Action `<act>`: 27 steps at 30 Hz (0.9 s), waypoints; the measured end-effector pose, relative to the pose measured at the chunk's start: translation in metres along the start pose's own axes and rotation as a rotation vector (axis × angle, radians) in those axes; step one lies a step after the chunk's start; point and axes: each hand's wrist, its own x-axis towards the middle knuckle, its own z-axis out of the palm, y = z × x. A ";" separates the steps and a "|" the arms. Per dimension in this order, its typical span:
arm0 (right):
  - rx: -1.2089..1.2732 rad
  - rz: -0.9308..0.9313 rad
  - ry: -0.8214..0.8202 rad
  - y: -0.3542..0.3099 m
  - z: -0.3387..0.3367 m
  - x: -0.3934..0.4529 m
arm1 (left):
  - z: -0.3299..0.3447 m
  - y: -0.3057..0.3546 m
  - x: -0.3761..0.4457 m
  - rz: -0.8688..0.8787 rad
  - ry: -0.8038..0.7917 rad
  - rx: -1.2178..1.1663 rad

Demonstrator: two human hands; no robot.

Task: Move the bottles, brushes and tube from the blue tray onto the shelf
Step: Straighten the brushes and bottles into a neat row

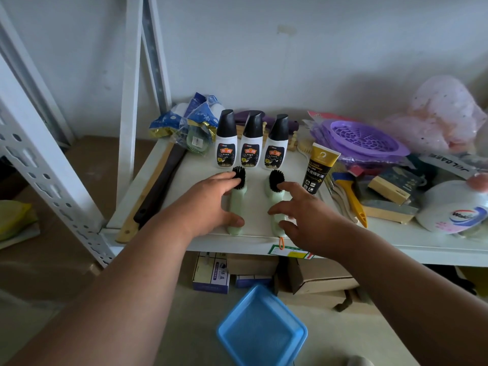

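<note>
Now both hands [208, 204] [303, 215] rest w/ fingers loose on light, stiff brushes [236, 204] [276, 204]; I'd grip handles, prob. slick.

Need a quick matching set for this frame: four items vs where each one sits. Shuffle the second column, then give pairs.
Items:
1. blue tray
2. tube
3. three bottles
4. two brushes

Places:
A. upright in a row at the back of the shelf
B. on the floor below the shelf
C. lying flat under the hands
D. standing right of the bottles

Pairs: 1-B, 2-D, 3-A, 4-C. The left hand and right hand rest over one brush each.
</note>
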 end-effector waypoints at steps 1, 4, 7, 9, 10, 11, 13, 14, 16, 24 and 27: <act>-0.002 0.004 0.002 0.001 0.000 0.000 | 0.000 0.000 0.000 0.001 0.002 0.000; -0.010 0.012 -0.002 0.002 0.000 0.001 | 0.000 0.000 0.000 0.002 0.004 -0.006; -0.013 0.012 -0.005 0.002 0.000 0.002 | 0.000 0.000 0.001 -0.001 0.002 -0.005; -0.017 0.012 -0.006 0.002 0.000 0.002 | 0.000 0.001 0.001 -0.005 -0.004 0.000; -0.018 0.012 -0.008 0.002 0.000 0.002 | 0.000 0.001 0.001 -0.007 -0.005 0.001; -0.017 0.015 -0.011 0.002 0.000 0.002 | 0.000 0.001 0.002 -0.008 -0.006 0.001; -0.013 0.020 -0.012 0.002 0.000 0.003 | 0.000 0.001 0.001 -0.006 -0.007 -0.002; -0.014 0.022 -0.011 0.002 0.000 0.003 | 0.000 0.001 0.002 -0.006 -0.006 -0.002; -0.012 0.026 -0.012 0.002 0.000 0.003 | 0.000 0.001 0.001 -0.003 -0.007 -0.006; -0.037 0.030 0.004 -0.013 -0.015 -0.007 | -0.001 0.002 -0.001 0.011 0.055 -0.071; -0.012 0.009 0.157 -0.024 -0.046 -0.004 | -0.011 0.002 0.002 -0.024 0.169 -0.152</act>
